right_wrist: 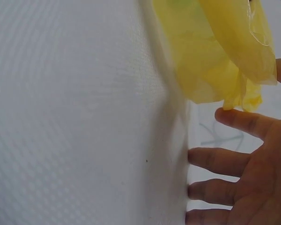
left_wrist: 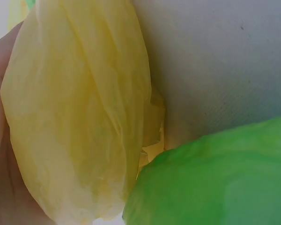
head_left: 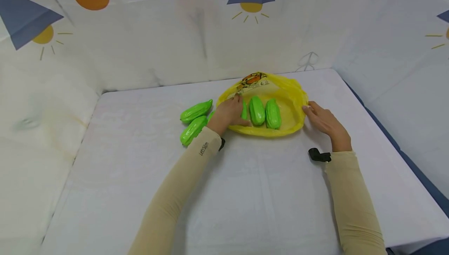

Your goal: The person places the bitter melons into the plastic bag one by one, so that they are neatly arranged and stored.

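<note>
Reaching into a yellow plastic bag [head_left: 290, 107] at the far side, the left hand [head_left: 229, 112] lies left of glossy green oblong vegetables [head_left: 257, 110], grip unclear; the right hand [head_left: 326, 121], fingers extended, pinches the right rim.

Is a white-covered table [head_left: 252, 192]. Bears an open yellow bag [head_left: 290, 103] toward the back. Carries loose green vegetables [head_left: 195, 111] just left of it.
</note>
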### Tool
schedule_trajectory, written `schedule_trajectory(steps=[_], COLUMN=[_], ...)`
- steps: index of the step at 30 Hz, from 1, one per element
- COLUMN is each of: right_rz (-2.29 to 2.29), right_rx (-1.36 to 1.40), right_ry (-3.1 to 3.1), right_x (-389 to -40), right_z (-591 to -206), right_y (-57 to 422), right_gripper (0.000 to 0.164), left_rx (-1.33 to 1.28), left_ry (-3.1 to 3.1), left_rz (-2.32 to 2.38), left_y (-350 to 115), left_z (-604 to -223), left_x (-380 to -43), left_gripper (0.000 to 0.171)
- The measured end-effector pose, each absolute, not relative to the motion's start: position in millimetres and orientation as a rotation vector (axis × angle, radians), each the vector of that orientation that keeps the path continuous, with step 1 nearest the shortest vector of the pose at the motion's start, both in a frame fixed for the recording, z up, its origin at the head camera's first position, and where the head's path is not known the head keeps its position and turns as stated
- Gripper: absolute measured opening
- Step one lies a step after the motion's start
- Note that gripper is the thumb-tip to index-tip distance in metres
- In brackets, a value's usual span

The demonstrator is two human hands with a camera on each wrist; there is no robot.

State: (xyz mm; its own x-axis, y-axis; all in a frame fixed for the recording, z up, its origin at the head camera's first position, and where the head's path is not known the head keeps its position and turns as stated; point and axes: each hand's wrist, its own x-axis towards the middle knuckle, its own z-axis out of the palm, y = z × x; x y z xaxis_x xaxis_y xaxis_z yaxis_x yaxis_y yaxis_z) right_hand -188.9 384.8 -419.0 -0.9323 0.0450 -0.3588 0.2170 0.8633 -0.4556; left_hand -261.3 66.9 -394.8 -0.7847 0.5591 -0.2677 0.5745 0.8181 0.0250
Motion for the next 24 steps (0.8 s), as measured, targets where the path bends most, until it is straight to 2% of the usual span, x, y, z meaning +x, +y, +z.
schedule_trajectory(steps=[14, 24], right_rz=[-0.725, -0.725], right_rx=[0.173, 0.161], right_ry=[2.714, 2.715], right_x=[-189, -187], right_z=[-420, -418], right_y=[386, 385], right_gripper=[0.086, 0.086], left_rx=[1.059, 1.038], left_ry=[2.782, 2.785], left_rz=[-0.069, 0.097], left_y=[58, 40], left_z=[-379, -371], left_x=[-249, -250], left_gripper=[0.099, 0.095])
